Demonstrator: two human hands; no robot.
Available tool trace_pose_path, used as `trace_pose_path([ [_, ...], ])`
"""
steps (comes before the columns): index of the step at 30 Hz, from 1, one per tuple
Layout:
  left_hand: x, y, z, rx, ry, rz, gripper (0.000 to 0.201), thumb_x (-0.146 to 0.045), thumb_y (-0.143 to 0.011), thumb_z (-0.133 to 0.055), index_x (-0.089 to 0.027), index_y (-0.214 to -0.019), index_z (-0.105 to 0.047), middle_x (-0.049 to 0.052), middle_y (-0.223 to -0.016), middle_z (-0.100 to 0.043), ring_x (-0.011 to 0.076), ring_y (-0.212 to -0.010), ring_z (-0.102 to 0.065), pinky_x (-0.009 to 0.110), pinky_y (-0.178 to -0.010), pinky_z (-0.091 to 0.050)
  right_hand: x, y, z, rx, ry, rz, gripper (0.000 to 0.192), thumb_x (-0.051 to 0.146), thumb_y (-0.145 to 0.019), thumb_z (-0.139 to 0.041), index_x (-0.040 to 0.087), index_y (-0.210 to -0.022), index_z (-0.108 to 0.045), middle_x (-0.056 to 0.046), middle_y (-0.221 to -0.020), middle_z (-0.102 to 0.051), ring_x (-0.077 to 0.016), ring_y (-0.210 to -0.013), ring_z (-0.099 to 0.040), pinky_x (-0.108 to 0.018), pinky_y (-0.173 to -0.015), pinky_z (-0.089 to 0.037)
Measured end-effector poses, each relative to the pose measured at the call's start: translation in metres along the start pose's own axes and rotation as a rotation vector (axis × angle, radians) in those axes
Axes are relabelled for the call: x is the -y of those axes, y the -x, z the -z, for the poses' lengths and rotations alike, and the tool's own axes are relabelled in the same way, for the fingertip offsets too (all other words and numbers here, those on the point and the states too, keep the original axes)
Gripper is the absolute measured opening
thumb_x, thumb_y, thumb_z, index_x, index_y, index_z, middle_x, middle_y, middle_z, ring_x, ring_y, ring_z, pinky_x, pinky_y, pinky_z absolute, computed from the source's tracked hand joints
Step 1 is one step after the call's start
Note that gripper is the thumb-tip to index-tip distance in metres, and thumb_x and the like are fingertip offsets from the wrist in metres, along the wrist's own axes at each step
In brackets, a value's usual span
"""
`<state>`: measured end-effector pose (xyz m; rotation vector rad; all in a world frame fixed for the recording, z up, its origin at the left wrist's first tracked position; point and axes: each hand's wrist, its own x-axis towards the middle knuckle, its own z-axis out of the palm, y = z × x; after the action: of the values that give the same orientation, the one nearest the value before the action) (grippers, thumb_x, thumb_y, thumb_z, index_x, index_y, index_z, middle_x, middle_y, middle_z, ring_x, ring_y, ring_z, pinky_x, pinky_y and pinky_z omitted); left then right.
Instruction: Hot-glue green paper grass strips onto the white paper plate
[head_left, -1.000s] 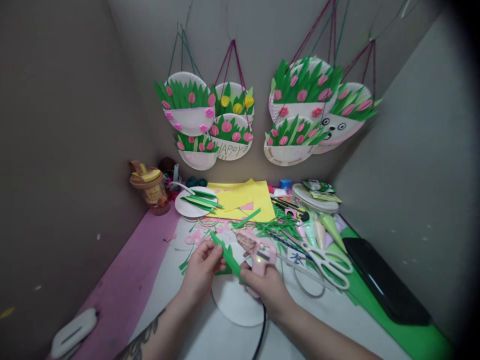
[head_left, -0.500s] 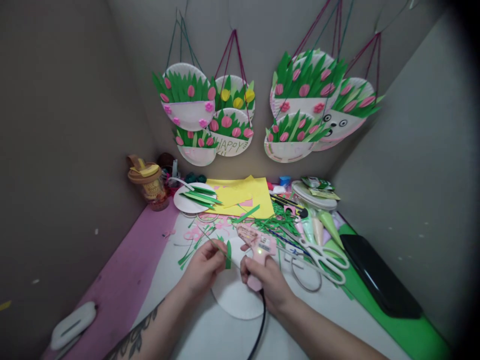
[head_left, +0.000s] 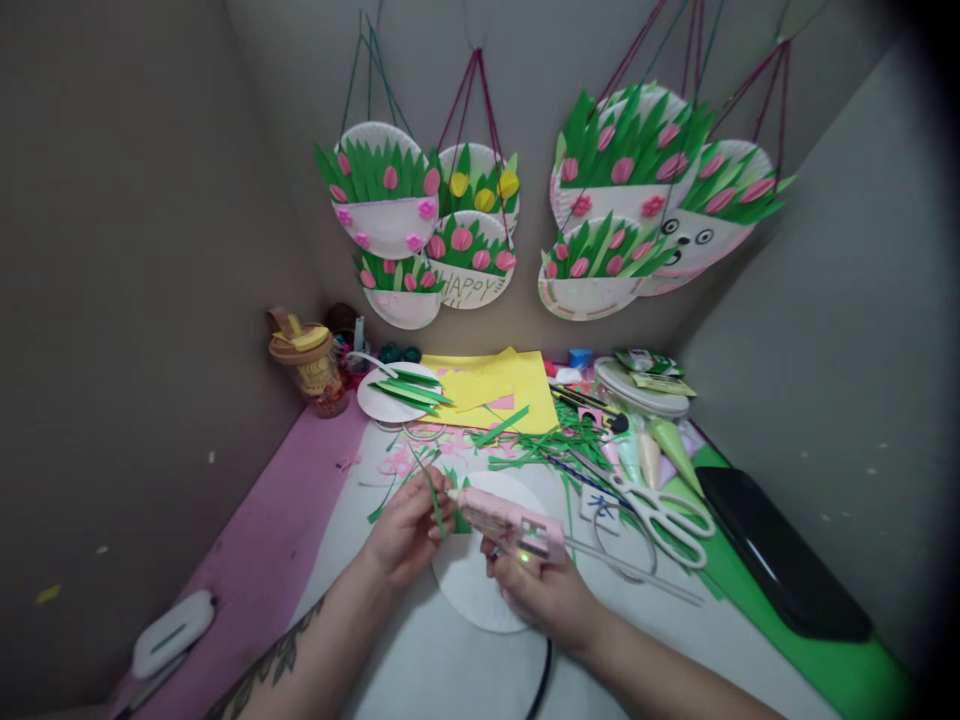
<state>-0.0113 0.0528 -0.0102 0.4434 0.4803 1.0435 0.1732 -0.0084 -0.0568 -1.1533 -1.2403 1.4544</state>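
Left hand (head_left: pixel 409 525): fingers pinched shut on a thin green paper leaf (head_left: pixel 435 500).
Right hand (head_left: pixel 544 592): wrapped around pink glue gun (head_left: pixel 510 522), nozzle at the leaf, light glowing green.
Below: white paper plate (head_left: pixel 469 585).

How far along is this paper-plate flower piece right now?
Done: cut green leaves lie stacked on a far plate, and finished flower plates hang on the wall. In hand: the left hand pinches a green leaf strip while the right hand points the pink glue gun at it. Left: the white plate beneath looks mostly bare, no flowers attached.
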Motion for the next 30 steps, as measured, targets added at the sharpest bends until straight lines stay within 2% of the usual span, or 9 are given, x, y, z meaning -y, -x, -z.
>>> trace_pose_path([
  [6,-0.003,0.001,-0.003,0.009,0.049,-0.004,0.027,-0.018,-0.071,-0.078,-0.018,-0.083,-0.054,-0.005,-0.067,-0.043,0.0035,-0.050,-0.036,0.013,-0.042,-0.026,0.009,0.004,0.000,-0.026,0.000,-0.049,0.045,0.059,-0.068,-0.075,0.021,-0.092,-0.072,-0.008,-0.084,-0.071,-0.0204,-0.072,-0.063,-0.031,-0.063,-0.052],
  [10,-0.005,0.000,-0.005,0.002,0.064,0.012,0.029,-0.021,-0.072,-0.077,-0.016,-0.074,-0.049,-0.003,-0.070,-0.043,0.0049,-0.055,-0.040,0.014,-0.045,-0.030,0.015,0.004,-0.002,-0.045,0.005,-0.029,0.040,0.056,-0.068,-0.076,0.023,-0.091,-0.073,-0.008,-0.091,-0.071,-0.0248,-0.085,-0.064,-0.036,-0.075,-0.053],
  [16,-0.002,0.001,-0.009,0.003,0.001,-0.014,0.032,-0.023,-0.072,-0.078,-0.016,-0.071,-0.047,-0.003,-0.072,-0.042,0.0063,-0.057,-0.041,0.016,-0.047,-0.031,0.029,0.003,-0.007,0.004,0.140,0.144,0.032,0.050,-0.076,-0.069,0.023,-0.093,-0.071,-0.006,-0.088,-0.068,-0.0223,-0.081,-0.063,-0.034,-0.076,-0.052],
  [21,0.001,0.002,-0.010,0.038,-0.047,-0.033,0.033,-0.025,-0.072,-0.077,-0.017,-0.070,-0.046,-0.003,-0.072,-0.042,0.0072,-0.057,-0.041,0.018,-0.049,-0.032,0.041,0.003,-0.010,0.029,0.263,0.224,0.024,0.045,-0.081,-0.062,0.022,-0.083,-0.071,-0.006,-0.084,-0.063,-0.0217,-0.078,-0.060,-0.034,-0.074,-0.051],
  [25,0.002,0.002,-0.010,0.036,-0.058,-0.039,0.034,-0.023,-0.069,-0.079,-0.017,-0.069,-0.045,-0.003,-0.072,-0.041,0.0075,-0.058,-0.040,0.019,-0.049,-0.031,0.039,0.002,-0.010,0.013,0.287,0.239,0.022,0.044,-0.079,-0.064,0.023,-0.077,-0.070,-0.006,-0.081,-0.064,-0.0218,-0.077,-0.058,-0.036,-0.078,-0.051],
  [30,0.001,0.002,-0.011,0.043,-0.048,-0.042,0.031,-0.021,-0.071,-0.076,-0.017,-0.069,-0.045,-0.003,-0.072,-0.041,0.0078,-0.059,-0.041,0.019,-0.051,-0.032,0.028,0.002,-0.008,-0.015,0.253,0.195,0.021,0.042,-0.076,-0.067,0.024,-0.085,-0.072,-0.005,-0.086,-0.067,-0.0233,-0.081,-0.060,-0.036,-0.081,-0.051],
])
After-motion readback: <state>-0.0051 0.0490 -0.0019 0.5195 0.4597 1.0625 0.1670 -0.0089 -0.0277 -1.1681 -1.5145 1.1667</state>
